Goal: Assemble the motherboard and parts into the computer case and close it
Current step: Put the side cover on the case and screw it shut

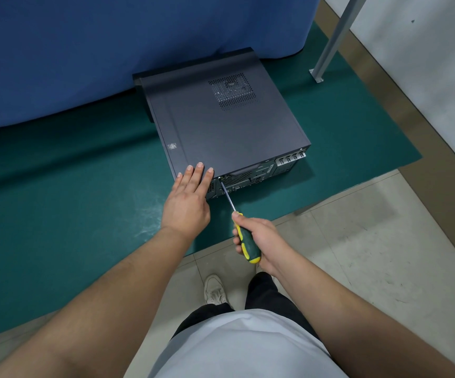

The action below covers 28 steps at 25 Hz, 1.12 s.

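Note:
A dark grey computer case [220,124] lies flat on the green mat, its side cover on and its rear panel facing me. My left hand [188,197] rests flat on the near corner of the cover, fingers straight. My right hand [259,241] grips the green-and-yellow handle of a screwdriver [245,241]. The shaft runs up and left, and its tip sits at the top edge of the rear panel, just right of my left fingers. The inside of the case is hidden by the cover.
The green mat [71,214] covers the table, whose near edge runs diagonally past my right hand. A blue cloth [111,50] hangs behind the case. A metal post [332,39] stands at the back right. Tiled floor [357,241] lies below.

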Motion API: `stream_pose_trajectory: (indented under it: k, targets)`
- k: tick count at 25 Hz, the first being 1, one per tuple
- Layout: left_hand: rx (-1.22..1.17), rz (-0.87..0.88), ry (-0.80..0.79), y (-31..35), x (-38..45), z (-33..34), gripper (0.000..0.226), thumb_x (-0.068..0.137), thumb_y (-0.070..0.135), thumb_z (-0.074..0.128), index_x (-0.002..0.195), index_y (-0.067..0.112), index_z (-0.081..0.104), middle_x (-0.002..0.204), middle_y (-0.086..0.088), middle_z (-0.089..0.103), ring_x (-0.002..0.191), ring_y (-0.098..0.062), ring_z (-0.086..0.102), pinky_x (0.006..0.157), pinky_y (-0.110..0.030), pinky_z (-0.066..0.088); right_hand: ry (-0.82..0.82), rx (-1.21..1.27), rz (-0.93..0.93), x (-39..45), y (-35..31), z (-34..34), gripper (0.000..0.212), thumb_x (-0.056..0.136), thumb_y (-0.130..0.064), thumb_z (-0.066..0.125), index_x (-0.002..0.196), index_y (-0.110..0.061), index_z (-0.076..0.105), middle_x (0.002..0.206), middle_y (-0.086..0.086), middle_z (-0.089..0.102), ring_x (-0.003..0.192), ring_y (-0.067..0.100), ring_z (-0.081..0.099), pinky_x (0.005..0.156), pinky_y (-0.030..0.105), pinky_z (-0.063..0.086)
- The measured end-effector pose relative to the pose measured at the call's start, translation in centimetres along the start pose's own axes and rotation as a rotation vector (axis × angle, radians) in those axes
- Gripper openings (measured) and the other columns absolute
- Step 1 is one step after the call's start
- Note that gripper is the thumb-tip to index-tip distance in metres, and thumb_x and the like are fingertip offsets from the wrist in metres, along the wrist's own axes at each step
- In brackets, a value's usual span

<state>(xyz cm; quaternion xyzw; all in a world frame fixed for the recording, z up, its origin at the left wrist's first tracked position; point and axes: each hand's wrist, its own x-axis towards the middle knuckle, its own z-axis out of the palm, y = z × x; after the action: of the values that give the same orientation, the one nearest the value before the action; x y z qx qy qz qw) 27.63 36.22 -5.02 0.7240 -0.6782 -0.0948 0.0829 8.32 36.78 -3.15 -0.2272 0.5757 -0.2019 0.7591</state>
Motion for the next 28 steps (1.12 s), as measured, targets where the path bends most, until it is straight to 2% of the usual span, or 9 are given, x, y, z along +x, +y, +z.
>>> stream_pose_trajectory:
  k: [3,5,7,9,11,15,21,24,28]
  targets:
    - [0.013,0.000,0.000,0.0,-0.1,0.0,0.073,0.097,0.014,0.049,0.163,0.020,0.019,0.170,-0.006,0.015,0.158,-0.026,0.012,0.129,-0.039,0.003,-0.008,-0.020,0.067,0.0,-0.3,-0.3,0.049,0.102,-0.051,0.056,0.101,-0.006,0.075,0.074,0.003,0.066,0.054,0.011,0.058,0.048,0.024,0.049]
    - [0.007,-0.001,0.001,0.1,-0.1,0.0,0.073,0.097,0.014,0.049,0.164,0.021,0.018,0.170,-0.006,0.014,0.158,-0.026,0.011,0.129,-0.039,0.002,0.017,-0.051,0.039,0.1,-0.1,0.1,0.047,0.095,-0.054,0.066,0.107,-0.010,0.072,0.079,0.002,0.068,0.052,0.011,0.057,0.046,0.024,0.048]
    - [0.000,0.000,0.000,0.0,0.0,-0.1,0.073,0.097,0.013,0.049,0.164,0.020,0.018,0.170,-0.006,0.014,0.158,-0.026,0.011,0.129,-0.038,0.001,0.061,-0.058,-0.014,0.1,0.3,0.4,0.047,0.081,-0.041,0.086,0.110,-0.010,0.064,0.082,0.002,0.067,0.054,0.010,0.058,0.046,0.023,0.049]
    - [-0.003,0.003,0.008,0.0,-0.1,0.0,0.073,0.098,0.013,0.049,0.164,0.020,0.018,0.170,-0.006,0.014,0.158,-0.026,0.011,0.129,-0.038,0.000,0.070,-0.004,-0.027,0.2,0.6,0.2,0.044,0.079,-0.029,0.089,0.106,-0.008,0.061,0.075,0.001,0.067,0.056,0.009,0.060,0.048,0.021,0.050]
    - [-0.008,0.007,0.013,0.0,-0.1,0.2,0.073,0.098,0.013,0.049,0.163,0.020,0.019,0.170,-0.007,0.015,0.158,-0.026,0.012,0.129,-0.038,0.002,0.017,0.014,0.014,0.1,0.5,-0.3,0.035,0.087,-0.037,0.081,0.100,-0.008,0.066,0.074,0.001,0.068,0.060,0.011,0.063,0.050,0.023,0.052]
    - [-0.008,0.006,0.013,-0.2,0.0,0.2,0.073,0.098,0.014,0.050,0.163,0.020,0.019,0.170,-0.007,0.016,0.158,-0.026,0.012,0.129,-0.040,0.004,-0.014,0.019,0.100,0.1,0.0,-0.6,0.048,0.100,-0.053,0.057,0.100,-0.009,0.076,0.077,0.002,0.068,0.055,0.011,0.058,0.049,0.023,0.049]
    - [-0.024,0.021,0.044,-0.3,0.1,0.4,0.074,0.096,0.014,0.052,0.163,0.019,0.021,0.170,-0.007,0.017,0.157,-0.028,0.014,0.129,-0.040,0.003,0.143,-0.046,-0.066,-0.1,0.9,0.6,0.041,0.081,-0.027,0.087,0.106,-0.009,0.062,0.081,0.002,0.064,0.055,0.008,0.057,0.048,0.021,0.048]
    - [-0.017,0.016,0.027,-0.2,-0.1,0.4,0.073,0.098,0.017,0.050,0.164,0.021,0.018,0.170,-0.007,0.014,0.158,-0.027,0.011,0.128,-0.038,0.000,0.020,0.071,0.044,-0.5,0.3,0.0,0.031,0.089,-0.040,0.077,0.094,-0.011,0.070,0.074,0.000,0.063,0.057,0.010,0.058,0.050,0.023,0.048]
    - [-0.134,-0.043,-0.007,0.4,0.7,-0.3,0.066,0.100,0.019,0.049,0.162,0.021,0.026,0.170,-0.006,0.016,0.158,-0.025,0.010,0.129,-0.037,0.002,-0.175,0.229,0.218,-0.7,-0.4,-0.9,0.042,0.096,-0.050,0.062,0.091,-0.013,0.082,0.069,-0.008,0.057,0.052,0.004,0.049,0.047,0.018,0.041]
